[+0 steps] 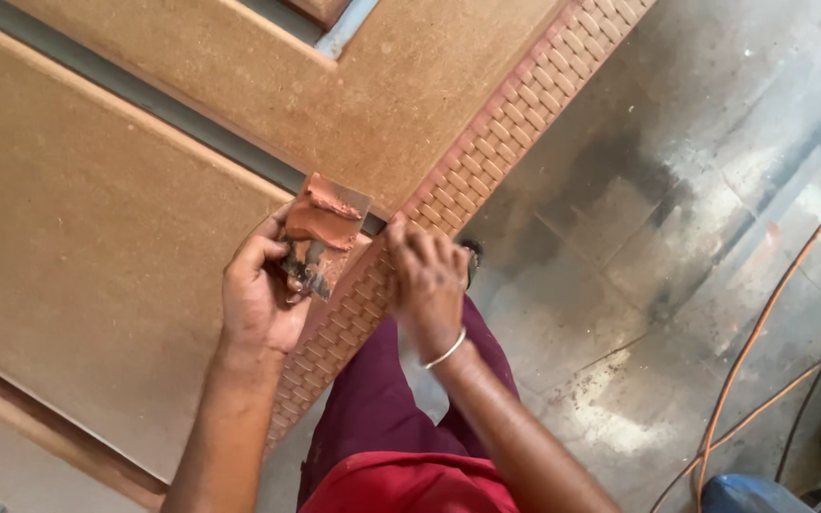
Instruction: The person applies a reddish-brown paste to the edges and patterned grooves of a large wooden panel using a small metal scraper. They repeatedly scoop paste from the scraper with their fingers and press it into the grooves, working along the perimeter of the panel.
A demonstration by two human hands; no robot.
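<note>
Filler is being worked into the woven edge strip (pixel 486 152) of the wooden panel (pixel 97 237).
The putty-loaded scraper (pixel 327 233) is gripped in the closed left hand (pixel 258 294); the right hand's (pixel 427 285) fingertips are curled onto the strip, where putty is best pressed firmly into the gaps.

Packages, labels, signs, screens: I find none around either hand; nothing printed or lit shows beside, above or below them in my head view.
</note>
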